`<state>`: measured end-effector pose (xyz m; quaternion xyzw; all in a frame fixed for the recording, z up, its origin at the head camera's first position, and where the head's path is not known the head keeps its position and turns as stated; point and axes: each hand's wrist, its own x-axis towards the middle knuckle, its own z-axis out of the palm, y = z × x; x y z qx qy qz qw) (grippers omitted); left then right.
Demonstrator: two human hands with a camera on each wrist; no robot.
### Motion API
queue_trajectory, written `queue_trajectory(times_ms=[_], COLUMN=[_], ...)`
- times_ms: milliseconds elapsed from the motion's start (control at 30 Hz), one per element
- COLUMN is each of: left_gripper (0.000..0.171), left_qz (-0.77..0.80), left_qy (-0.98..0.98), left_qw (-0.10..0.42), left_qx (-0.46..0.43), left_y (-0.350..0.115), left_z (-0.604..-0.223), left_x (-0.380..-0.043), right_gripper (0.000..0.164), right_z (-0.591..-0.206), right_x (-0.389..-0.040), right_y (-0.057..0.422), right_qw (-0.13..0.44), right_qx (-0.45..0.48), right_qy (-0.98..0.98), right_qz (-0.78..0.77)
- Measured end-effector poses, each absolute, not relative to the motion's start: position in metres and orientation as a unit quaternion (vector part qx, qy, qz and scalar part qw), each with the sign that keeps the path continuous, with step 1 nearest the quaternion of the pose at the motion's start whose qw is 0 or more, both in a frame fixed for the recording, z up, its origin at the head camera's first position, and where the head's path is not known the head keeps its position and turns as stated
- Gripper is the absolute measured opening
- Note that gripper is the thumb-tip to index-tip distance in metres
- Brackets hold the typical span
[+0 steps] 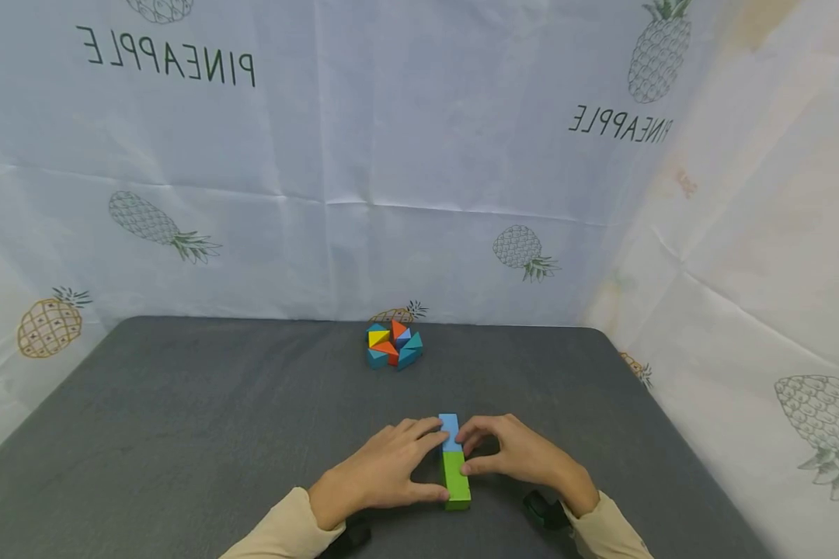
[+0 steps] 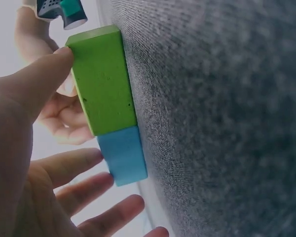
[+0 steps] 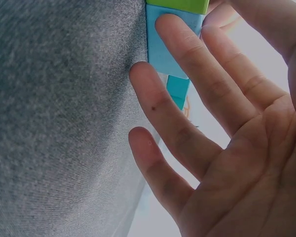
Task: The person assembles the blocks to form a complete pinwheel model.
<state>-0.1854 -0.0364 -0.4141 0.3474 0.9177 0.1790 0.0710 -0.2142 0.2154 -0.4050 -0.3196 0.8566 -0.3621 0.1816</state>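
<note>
A green block (image 1: 457, 479) and a light blue block (image 1: 450, 432) lie end to end on the dark table, the blue one farther from me. My left hand (image 1: 390, 468) is along their left side, fingers spread. In the left wrist view its thumb touches the top corner of the green block (image 2: 102, 84), and its fingertips are close to the blue block (image 2: 122, 157). On the other side is my right hand (image 1: 520, 458), thumb by the green block. In the right wrist view, one fairly straight finger is against the blue block (image 3: 170, 47).
Toward the far edge of the dark grey table (image 1: 238, 388), several triangular blocks (image 1: 384, 348) in blue, teal, orange and yellow form a ring. Behind the table hangs a white cloth (image 1: 405, 155) with pineapple prints. A dark device (image 1: 545, 511) is at my right wrist.
</note>
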Motion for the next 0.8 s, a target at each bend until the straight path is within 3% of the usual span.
queue_trajectory(times_ms=[800], left_gripper=[0.073], left_qz=[0.198], left_qy=[0.918], left_qw=[0.050], left_qx=[0.340], left_y=[-0.0339], left_z=[-0.4192], left_x=[-0.1845], right_gripper=[0.036], right_z=[-0.4045], right_x=[-0.2138], right_y=[0.2137], right_qw=[0.180], right_qx=[-0.317], right_qy=[0.856], right_qz=[-0.367])
